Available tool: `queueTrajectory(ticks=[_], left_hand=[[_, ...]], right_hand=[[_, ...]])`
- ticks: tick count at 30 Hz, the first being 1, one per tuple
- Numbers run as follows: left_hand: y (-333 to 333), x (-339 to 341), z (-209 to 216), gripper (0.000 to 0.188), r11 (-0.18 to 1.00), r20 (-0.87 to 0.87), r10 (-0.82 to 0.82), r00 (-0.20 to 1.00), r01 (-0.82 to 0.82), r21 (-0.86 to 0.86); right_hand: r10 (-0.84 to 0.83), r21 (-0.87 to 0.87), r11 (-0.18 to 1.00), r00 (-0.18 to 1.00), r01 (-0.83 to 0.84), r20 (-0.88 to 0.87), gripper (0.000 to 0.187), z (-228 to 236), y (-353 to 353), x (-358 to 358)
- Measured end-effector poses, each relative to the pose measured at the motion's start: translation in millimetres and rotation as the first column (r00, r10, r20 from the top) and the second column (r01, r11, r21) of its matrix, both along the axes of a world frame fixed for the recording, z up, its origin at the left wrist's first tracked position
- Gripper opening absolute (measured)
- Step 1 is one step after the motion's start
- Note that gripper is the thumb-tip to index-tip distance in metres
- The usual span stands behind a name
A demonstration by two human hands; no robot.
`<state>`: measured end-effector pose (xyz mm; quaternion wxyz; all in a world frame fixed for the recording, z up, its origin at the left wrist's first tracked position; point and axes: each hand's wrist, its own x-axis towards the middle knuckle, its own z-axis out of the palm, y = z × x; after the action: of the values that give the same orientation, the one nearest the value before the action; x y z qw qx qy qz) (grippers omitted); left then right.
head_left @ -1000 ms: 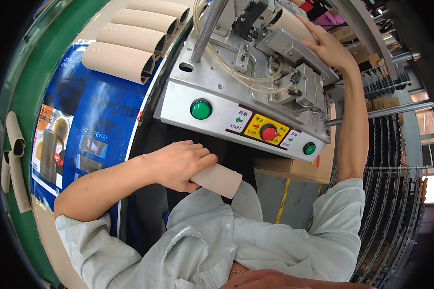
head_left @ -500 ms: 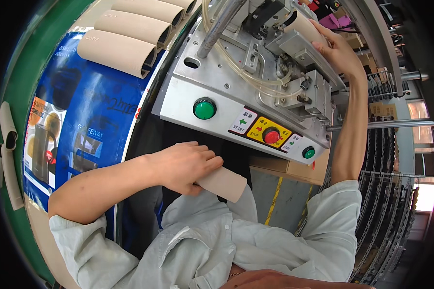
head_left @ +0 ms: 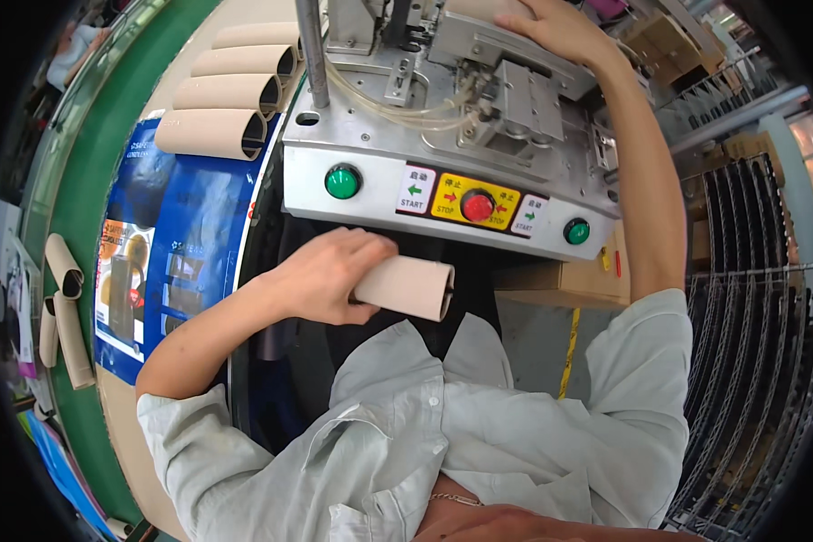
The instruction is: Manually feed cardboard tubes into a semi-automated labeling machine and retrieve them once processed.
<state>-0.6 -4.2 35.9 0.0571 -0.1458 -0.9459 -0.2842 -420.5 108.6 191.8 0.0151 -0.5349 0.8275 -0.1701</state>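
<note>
While left hand (head_left: 334,273) holds beige tube (head_left: 406,287), long axis points rightward.

The tan table (head_left: 144,443) bears beige sleeves (head_left: 206,133) and a blue sheet (head_left: 210,203).

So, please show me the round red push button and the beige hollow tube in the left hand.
Round red push button (head_left: 478,206), head view: middle of its cap.
Beige hollow tube (head_left: 405,286), head view: middle of its outer wall.

On the silver metal base (head_left: 375,200), the front edge is being left passable; the left side is being obstructed by a grey metal rod (head_left: 312,56).
</note>
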Motion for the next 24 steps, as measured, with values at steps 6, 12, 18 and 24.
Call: queueTrajectory(ticks=[6, 12, 18, 24], left_hand=[[-3, 33, 25, 0.071, 0.929, -0.158, 0.349, 0.924, -0.363, -0.07], [-19, 28, -1, 0.072, 0.911, -0.165, 0.363, 0.917, -0.387, -0.143], [-23, 27, -24, 0.074, 0.899, -0.356, 0.372, 0.857, -0.428, -0.092], [-28, 33, -28, 0.075, 0.905, -0.309, 0.426, 0.851, -0.396, 0.155]], right_hand=[[-0.025, -0.715, 0.684, 0.974, -0.149, -0.227, 0.04, -62, 96, 95], [-0.286, -0.761, 0.644, 0.9, -0.073, -0.328, 0.046, -176, 163, 131], [-0.076, -0.843, 0.531, 0.986, -0.088, -0.151, 0.033, -196, 157, 166], [0.365, -0.865, 0.501, 0.897, 0.034, 0.247, 0.021, -235, 133, 252]])
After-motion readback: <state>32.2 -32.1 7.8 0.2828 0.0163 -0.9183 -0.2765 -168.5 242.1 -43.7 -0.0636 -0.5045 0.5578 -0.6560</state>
